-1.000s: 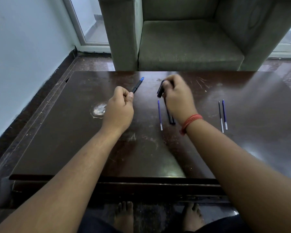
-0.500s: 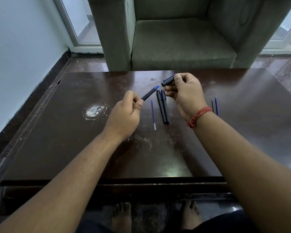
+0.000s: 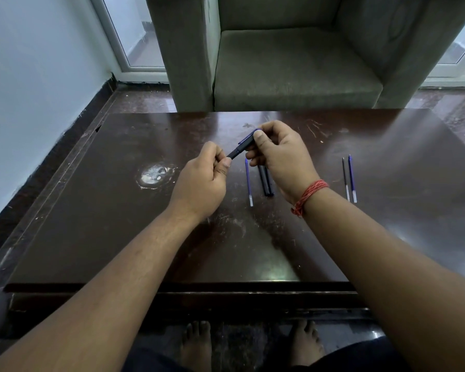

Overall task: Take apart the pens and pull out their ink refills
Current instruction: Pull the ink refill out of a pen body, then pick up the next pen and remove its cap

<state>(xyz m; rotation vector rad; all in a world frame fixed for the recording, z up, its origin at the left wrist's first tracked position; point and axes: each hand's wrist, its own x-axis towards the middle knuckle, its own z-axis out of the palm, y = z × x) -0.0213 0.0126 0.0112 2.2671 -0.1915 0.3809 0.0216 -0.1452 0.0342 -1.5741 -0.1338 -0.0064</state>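
Note:
A dark pen with a blue clip [image 3: 242, 146] is held above the middle of the brown table [image 3: 118, 210]. My left hand [image 3: 203, 181] pinches its lower end and my right hand [image 3: 281, 154] grips the capped upper end. Under my right hand lie two dark pen barrels [image 3: 266, 183] side by side, partly hidden. A blue ink refill [image 3: 248, 181] lies just left of them. Two more refills [image 3: 349, 179], one dark and one blue, lie to the right.
A white worn patch [image 3: 155, 175] marks the table left of my hands. A grey-green armchair [image 3: 293, 63] stands right behind the table's far edge. A wall runs along the left. My bare feet [image 3: 250, 345] show below the near edge.
My hands have come together: the cap in my right hand now sits on the pen body in my left hand, where they were apart before.

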